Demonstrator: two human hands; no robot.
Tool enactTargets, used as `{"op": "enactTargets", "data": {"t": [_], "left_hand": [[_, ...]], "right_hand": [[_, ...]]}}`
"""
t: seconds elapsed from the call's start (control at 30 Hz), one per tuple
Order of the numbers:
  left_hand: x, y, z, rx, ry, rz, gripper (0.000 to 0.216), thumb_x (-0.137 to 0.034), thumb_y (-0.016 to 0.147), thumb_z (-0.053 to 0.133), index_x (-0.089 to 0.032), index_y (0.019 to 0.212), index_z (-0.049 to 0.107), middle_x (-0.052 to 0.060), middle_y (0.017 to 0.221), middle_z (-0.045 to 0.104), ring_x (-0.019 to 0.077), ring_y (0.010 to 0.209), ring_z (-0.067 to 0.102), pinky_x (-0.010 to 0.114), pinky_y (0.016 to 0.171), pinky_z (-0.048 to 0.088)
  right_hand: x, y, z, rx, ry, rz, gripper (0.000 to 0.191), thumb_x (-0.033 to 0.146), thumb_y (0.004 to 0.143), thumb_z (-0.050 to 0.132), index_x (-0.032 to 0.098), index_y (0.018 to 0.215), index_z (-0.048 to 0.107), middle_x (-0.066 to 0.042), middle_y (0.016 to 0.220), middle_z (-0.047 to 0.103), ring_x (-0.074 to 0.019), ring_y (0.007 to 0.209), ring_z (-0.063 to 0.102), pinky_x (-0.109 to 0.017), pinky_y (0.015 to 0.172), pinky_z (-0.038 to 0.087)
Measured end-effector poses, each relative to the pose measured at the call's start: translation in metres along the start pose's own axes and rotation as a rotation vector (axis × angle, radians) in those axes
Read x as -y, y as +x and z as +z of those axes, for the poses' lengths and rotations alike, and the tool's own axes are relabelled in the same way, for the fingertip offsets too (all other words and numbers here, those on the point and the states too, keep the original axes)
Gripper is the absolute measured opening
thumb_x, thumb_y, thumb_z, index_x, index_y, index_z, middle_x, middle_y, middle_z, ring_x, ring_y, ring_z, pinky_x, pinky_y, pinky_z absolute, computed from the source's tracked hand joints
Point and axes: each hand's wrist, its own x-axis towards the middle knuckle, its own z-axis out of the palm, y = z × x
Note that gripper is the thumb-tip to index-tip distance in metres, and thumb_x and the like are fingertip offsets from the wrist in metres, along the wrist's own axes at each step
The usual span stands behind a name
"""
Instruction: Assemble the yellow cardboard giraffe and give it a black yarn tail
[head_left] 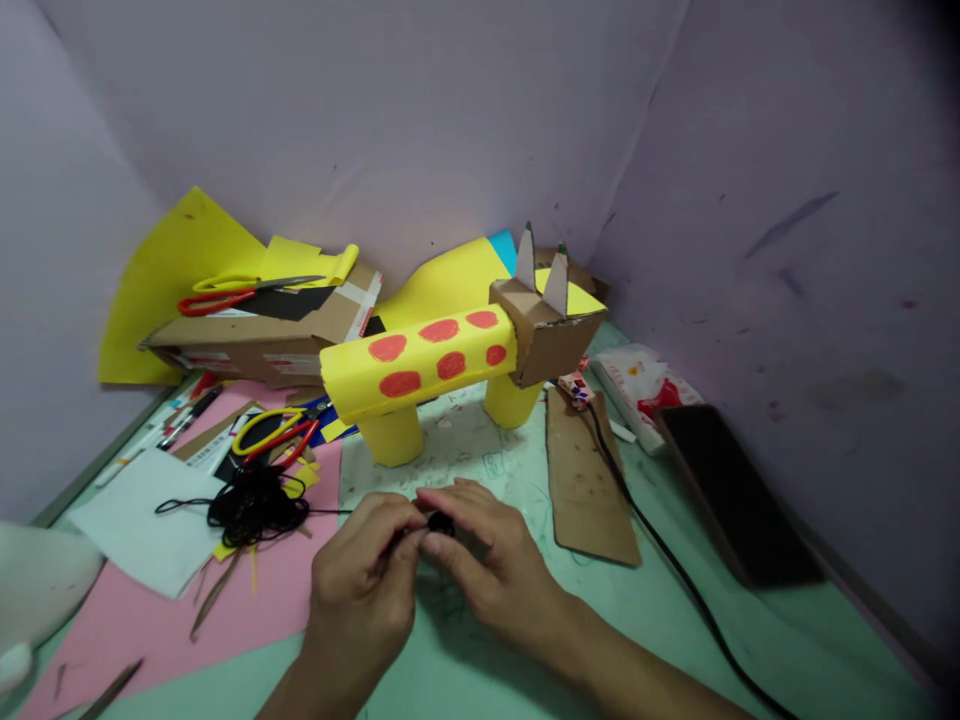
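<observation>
My left hand (369,565) and my right hand (487,545) meet fingertip to fingertip over the front of the table, both closed. Between them is black yarn (440,523), partly hidden by the fingers. A strand runs left from my left hand to a tangled heap of black yarn (259,503). Just beyond my hands stands a paper and cardboard animal (420,362), upright on yellow tube legs. Its yellow body carries red spots. The brown cardboard box head (553,345) has two pointed pieces sticking up.
Red-and-yellow scissors (274,432) lie left; another pair (225,293) rests on a cardboard box (247,350). Pink paper (255,610) and a white sheet (161,520) lie under the yarn. To the right are a cardboard strip (585,490), a black cable (667,560) and a dark phone (739,495).
</observation>
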Motion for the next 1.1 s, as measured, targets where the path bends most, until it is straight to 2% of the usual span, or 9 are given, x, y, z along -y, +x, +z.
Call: {"op": "enactTargets", "data": {"t": [0.13, 0.27, 0.37, 0.5, 0.67, 0.9, 1.1], "left_hand": [[0.001, -0.002, -0.001, 0.025, -0.01, 0.064, 0.016, -0.007, 0.076, 0.056, -0.021, 0.075, 0.064, 0.002, 0.073, 0.064, 0.0156, 0.07, 0.061, 0.022, 0.066, 0.047], [0.002, -0.002, -0.003, 0.015, -0.028, 0.075, 0.017, -0.007, 0.075, 0.056, -0.021, 0.074, 0.066, 0.003, 0.071, 0.062, 0.015, 0.065, 0.06, 0.021, 0.059, 0.046], [0.003, -0.001, -0.002, 0.038, -0.015, 0.077, 0.017, -0.008, 0.076, 0.055, -0.021, 0.073, 0.066, 0.003, 0.07, 0.061, 0.0154, 0.064, 0.059, 0.022, 0.058, 0.046], [0.004, 0.0, -0.003, 0.09, 0.03, 0.121, 0.015, -0.008, 0.079, 0.052, -0.019, 0.075, 0.062, 0.003, 0.072, 0.058, 0.0143, 0.067, 0.058, 0.022, 0.061, 0.045], [0.001, 0.001, -0.004, 0.139, 0.055, 0.116, 0.017, -0.007, 0.082, 0.048, -0.017, 0.073, 0.058, 0.003, 0.073, 0.056, 0.0132, 0.069, 0.056, 0.021, 0.063, 0.043], [-0.003, 0.0, -0.008, 0.242, -0.055, 0.005, 0.02, -0.008, 0.082, 0.044, -0.016, 0.071, 0.058, 0.005, 0.073, 0.056, 0.0145, 0.07, 0.056, 0.024, 0.064, 0.042], [-0.004, 0.004, -0.021, 0.295, -0.109, 0.028, 0.019, -0.002, 0.071, 0.047, -0.013, 0.068, 0.062, 0.006, 0.072, 0.057, 0.0159, 0.07, 0.056, 0.024, 0.063, 0.042]], "right_hand": [[-0.004, 0.001, 0.002, 0.069, 0.058, 0.102, 0.02, 0.026, 0.085, 0.058, 0.025, 0.1, 0.071, -0.005, 0.084, 0.073, -0.0192, 0.078, 0.063, -0.042, 0.091, 0.04], [-0.002, 0.004, 0.001, 0.071, 0.255, 0.332, 0.017, 0.027, 0.077, 0.063, 0.025, 0.088, 0.076, -0.003, 0.072, 0.072, -0.0175, 0.069, 0.061, -0.033, 0.071, 0.047], [0.0, 0.005, 0.001, 0.081, 0.362, 0.482, 0.019, 0.026, 0.073, 0.063, 0.023, 0.086, 0.077, -0.002, 0.066, 0.07, -0.0166, 0.065, 0.06, -0.03, 0.064, 0.047], [0.0, 0.004, 0.001, 0.067, 0.342, 0.51, 0.021, 0.027, 0.072, 0.061, 0.02, 0.085, 0.077, -0.003, 0.065, 0.069, -0.0156, 0.062, 0.058, -0.029, 0.061, 0.046], [0.0, 0.004, 0.002, 0.051, 0.335, 0.557, 0.018, 0.028, 0.069, 0.063, 0.016, 0.073, 0.074, -0.003, 0.062, 0.066, -0.0136, 0.057, 0.053, -0.027, 0.056, 0.044], [-0.004, -0.001, -0.004, 0.132, 0.237, 0.526, 0.024, 0.038, 0.071, 0.065, 0.014, 0.067, 0.069, -0.004, 0.058, 0.061, -0.0145, 0.055, 0.051, -0.026, 0.054, 0.039], [-0.008, -0.003, -0.006, 0.224, 0.249, 0.579, 0.035, 0.05, 0.068, 0.069, 0.015, 0.063, 0.069, -0.004, 0.055, 0.059, -0.0142, 0.052, 0.048, -0.025, 0.05, 0.036]]}}
